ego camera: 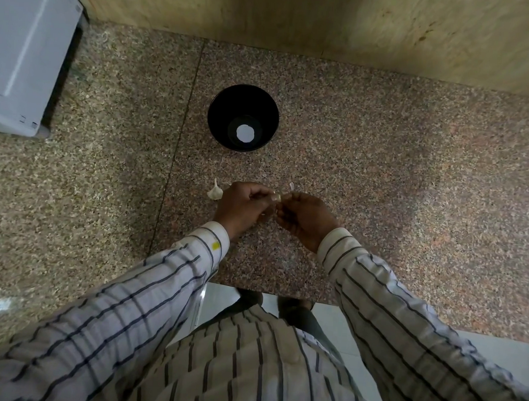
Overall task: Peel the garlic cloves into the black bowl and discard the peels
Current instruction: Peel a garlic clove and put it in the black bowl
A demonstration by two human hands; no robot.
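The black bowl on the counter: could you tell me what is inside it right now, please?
Inside the black bowl only a round white spot shows at the bottom, seemingly a reflection; no peeled cloves show. Its near inner wall is hidden by the rim.

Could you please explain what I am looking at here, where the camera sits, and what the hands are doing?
There is no machine: a person in a striped shirt works with bare hands. The single picture comes from a wide-angle camera worn on the head, looking down, so the arms reach in from the bottom. The left hand and the right hand meet above a speckled granite counter, fingers curled around something small and pale between them, probably a garlic clove being peeled; it is mostly hidden. Beyond them stands the black bowl, with only a white spot showing at its bottom. A piece of garlic lies beside the left hand. A white appliance sits at far left.
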